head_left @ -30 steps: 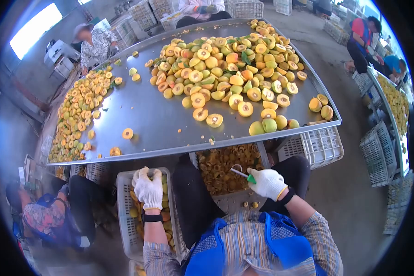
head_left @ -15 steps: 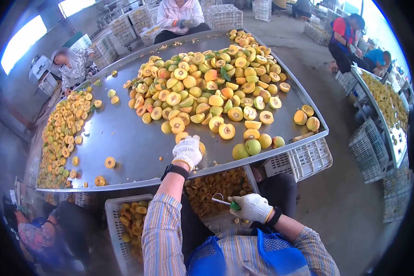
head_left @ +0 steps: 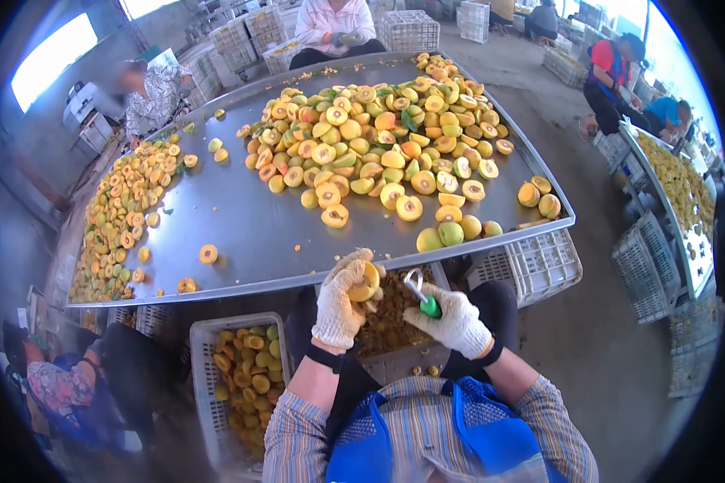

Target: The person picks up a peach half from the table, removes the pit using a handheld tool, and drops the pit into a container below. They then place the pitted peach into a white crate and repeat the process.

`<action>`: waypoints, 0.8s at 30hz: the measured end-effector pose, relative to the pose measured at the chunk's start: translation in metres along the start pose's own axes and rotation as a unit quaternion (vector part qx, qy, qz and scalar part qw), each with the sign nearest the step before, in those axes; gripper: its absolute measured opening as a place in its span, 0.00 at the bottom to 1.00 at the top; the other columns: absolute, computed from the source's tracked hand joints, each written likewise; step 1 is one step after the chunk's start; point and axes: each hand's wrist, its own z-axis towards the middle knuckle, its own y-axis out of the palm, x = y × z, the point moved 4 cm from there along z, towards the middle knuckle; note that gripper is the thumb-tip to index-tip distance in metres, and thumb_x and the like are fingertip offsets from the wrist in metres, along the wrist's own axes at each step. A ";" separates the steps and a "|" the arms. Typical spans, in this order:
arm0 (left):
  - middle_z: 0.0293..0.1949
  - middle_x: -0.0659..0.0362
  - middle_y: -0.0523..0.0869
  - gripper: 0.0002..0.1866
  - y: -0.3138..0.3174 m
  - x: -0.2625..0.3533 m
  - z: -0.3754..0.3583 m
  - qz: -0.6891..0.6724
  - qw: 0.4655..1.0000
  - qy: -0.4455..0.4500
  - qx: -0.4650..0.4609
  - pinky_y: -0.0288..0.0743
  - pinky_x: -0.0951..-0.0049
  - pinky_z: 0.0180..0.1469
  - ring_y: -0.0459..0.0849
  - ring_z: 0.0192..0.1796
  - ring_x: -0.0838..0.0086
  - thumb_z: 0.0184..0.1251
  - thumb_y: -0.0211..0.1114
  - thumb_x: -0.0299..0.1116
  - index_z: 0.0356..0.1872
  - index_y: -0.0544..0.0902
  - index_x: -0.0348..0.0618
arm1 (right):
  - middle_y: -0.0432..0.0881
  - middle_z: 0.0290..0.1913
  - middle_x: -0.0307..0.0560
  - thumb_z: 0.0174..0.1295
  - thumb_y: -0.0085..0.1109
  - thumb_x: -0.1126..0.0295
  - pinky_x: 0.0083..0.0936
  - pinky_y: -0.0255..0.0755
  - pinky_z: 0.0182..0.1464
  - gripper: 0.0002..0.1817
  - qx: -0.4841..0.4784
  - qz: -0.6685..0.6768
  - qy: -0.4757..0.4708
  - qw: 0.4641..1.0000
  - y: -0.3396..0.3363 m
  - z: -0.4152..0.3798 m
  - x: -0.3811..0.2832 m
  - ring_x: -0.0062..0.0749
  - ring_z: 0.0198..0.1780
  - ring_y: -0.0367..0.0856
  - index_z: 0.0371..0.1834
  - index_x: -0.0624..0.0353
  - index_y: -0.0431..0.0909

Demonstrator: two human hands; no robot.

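Pit side of the fruit half [head_left: 366,282] is partly hidden by gloved fingers; yellow-orange flesh is seen. It is gripped closed in the left hand [head_left: 340,302], below the table [head_left: 242,229] edge. At 3 o'clock, a green-handled loop tool [head_left: 421,293] is clasped in the right hand [head_left: 453,320].
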 end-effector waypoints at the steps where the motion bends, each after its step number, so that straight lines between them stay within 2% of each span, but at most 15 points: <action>1: 0.40 0.48 0.87 0.17 0.006 -0.001 -0.010 -0.003 1.000 -0.004 -0.001 0.74 0.76 0.20 0.86 0.30 0.65 0.72 0.63 0.44 0.49 0.81 0.41 | 0.86 0.33 0.48 0.59 0.72 0.50 0.33 0.80 0.41 0.29 0.015 0.017 -0.019 1.000 -0.004 0.001 -0.005 0.40 0.35 0.89 0.62 0.47 0.80; 3: 0.37 0.52 0.88 0.19 0.015 -0.009 -0.028 -0.026 0.995 -0.094 -0.003 0.72 0.75 0.21 0.85 0.28 0.69 0.73 0.60 0.49 0.49 0.82 0.43 | 0.87 0.38 0.47 0.54 0.77 0.49 0.32 0.80 0.44 0.36 0.041 0.013 -0.112 0.993 -0.006 0.001 -0.017 0.38 0.39 0.89 0.65 0.52 0.78; 4: 0.36 0.57 0.87 0.19 0.014 -0.012 -0.035 0.004 0.993 -0.116 -0.017 0.72 0.76 0.20 0.84 0.27 0.72 0.77 0.54 0.52 0.46 0.82 0.47 | 0.87 0.38 0.47 0.53 0.77 0.51 0.32 0.80 0.43 0.37 0.042 0.021 -0.165 0.985 -0.003 0.002 -0.021 0.40 0.39 0.88 0.66 0.53 0.77; 6: 0.37 0.59 0.86 0.19 0.015 -0.022 -0.041 0.011 0.992 -0.125 0.013 0.72 0.76 0.20 0.84 0.29 0.74 0.77 0.54 0.51 0.45 0.82 0.47 | 0.87 0.38 0.47 0.53 0.77 0.53 0.32 0.81 0.42 0.38 0.044 0.027 -0.218 0.974 -0.002 0.000 -0.023 0.41 0.38 0.88 0.67 0.54 0.76; 9: 0.39 0.62 0.84 0.15 0.020 -0.023 -0.048 0.065 0.990 -0.117 0.041 0.72 0.77 0.22 0.84 0.35 0.77 0.77 0.55 0.45 0.43 0.83 0.46 | 0.86 0.38 0.49 0.53 0.77 0.57 0.33 0.81 0.40 0.32 0.012 -0.057 -0.272 0.960 0.006 -0.005 -0.024 0.45 0.36 0.87 0.62 0.52 0.81; 11: 0.37 0.62 0.84 0.11 0.019 -0.029 -0.047 0.086 0.992 -0.065 -0.060 0.74 0.76 0.22 0.84 0.34 0.77 0.76 0.56 0.39 0.42 0.83 0.45 | 0.85 0.35 0.50 0.52 0.75 0.60 0.34 0.80 0.37 0.24 -0.004 -0.036 -0.307 0.951 0.010 -0.012 -0.024 0.46 0.35 0.86 0.54 0.52 0.85; 12: 0.37 0.61 0.84 0.09 0.015 -0.033 -0.047 0.083 0.989 -0.102 -0.066 0.76 0.77 0.24 0.84 0.34 0.77 0.76 0.56 0.35 0.42 0.83 0.44 | 0.85 0.35 0.51 0.54 0.75 0.59 0.33 0.80 0.37 0.17 -0.014 -0.016 -0.275 0.961 0.010 -0.014 -0.025 0.45 0.35 0.86 0.45 0.53 0.88; 13: 0.37 0.61 0.84 0.09 0.014 -0.036 -0.048 0.083 0.989 -0.103 -0.066 0.76 0.77 0.24 0.84 0.34 0.77 0.76 0.56 0.35 0.42 0.83 0.44 | 0.85 0.35 0.51 0.54 0.75 0.59 0.33 0.80 0.37 0.17 -0.014 -0.015 -0.274 0.962 0.010 -0.017 -0.024 0.45 0.35 0.86 0.45 0.53 0.88; 15: 0.36 0.61 0.84 0.10 0.019 -0.040 -0.054 0.114 0.982 -0.139 -0.053 0.77 0.77 0.24 0.85 0.33 0.76 0.76 0.55 0.35 0.43 0.83 0.44 | 0.86 0.37 0.52 0.55 0.75 0.57 0.32 0.80 0.37 0.17 -0.063 0.006 -0.140 0.988 0.013 -0.019 -0.011 0.44 0.35 0.87 0.44 0.53 0.88; 16: 0.36 0.61 0.84 0.10 0.017 -0.050 -0.053 0.109 0.983 -0.139 -0.048 0.77 0.76 0.24 0.84 0.33 0.76 0.77 0.56 0.36 0.45 0.83 0.43 | 0.86 0.37 0.52 0.55 0.75 0.57 0.32 0.80 0.37 0.17 -0.061 0.007 -0.138 0.989 0.014 -0.021 -0.012 0.44 0.35 0.87 0.44 0.53 0.88; 18: 0.36 0.61 0.84 0.10 0.018 -0.057 -0.051 0.144 0.983 -0.105 -0.048 0.77 0.76 0.23 0.84 0.36 0.76 0.77 0.56 0.36 0.46 0.82 0.43 | 0.89 0.41 0.48 0.60 0.73 0.58 0.29 0.80 0.40 0.16 -0.051 0.048 0.021 0.997 0.014 -0.022 -0.005 0.35 0.38 0.89 0.46 0.56 0.87; 19: 0.36 0.61 0.83 0.11 0.018 -0.057 -0.049 0.178 0.981 -0.065 -0.046 0.77 0.75 0.23 0.84 0.38 0.75 0.77 0.56 0.37 0.47 0.82 0.43 | 0.89 0.41 0.48 0.60 0.73 0.58 0.29 0.80 0.40 0.16 -0.049 0.048 0.022 0.997 0.020 -0.018 0.006 0.35 0.38 0.89 0.46 0.56 0.87; 21: 0.37 0.60 0.82 0.11 0.020 -0.059 -0.051 0.118 0.987 -0.106 -0.034 0.80 0.72 0.24 0.83 0.43 0.72 0.76 0.58 0.38 0.48 0.81 0.43 | 0.89 0.42 0.42 0.64 0.70 0.61 0.25 0.79 0.46 0.18 0.066 0.357 0.007 0.932 0.033 -0.008 0.033 0.23 0.42 0.86 0.52 0.60 0.85; 22: 0.36 0.60 0.82 0.12 0.024 -0.054 -0.053 0.068 0.991 -0.111 -0.025 0.82 0.71 0.25 0.84 0.39 0.70 0.74 0.59 0.39 0.49 0.80 0.43 | 0.87 0.43 0.38 0.67 0.67 0.64 0.24 0.77 0.50 0.19 0.076 0.391 0.028 0.917 0.030 -0.007 0.042 0.17 0.43 0.81 0.57 0.64 0.82; 24: 0.40 0.56 0.84 0.14 0.017 -0.053 -0.050 0.004 0.995 -0.100 -0.027 0.83 0.70 0.25 0.86 0.36 0.63 0.72 0.61 0.40 0.50 0.79 0.42 | 0.87 0.40 0.39 0.63 0.71 0.59 0.23 0.76 0.48 0.27 0.096 0.268 0.051 0.957 0.014 -0.013 0.033 0.18 0.40 0.81 0.63 0.58 0.80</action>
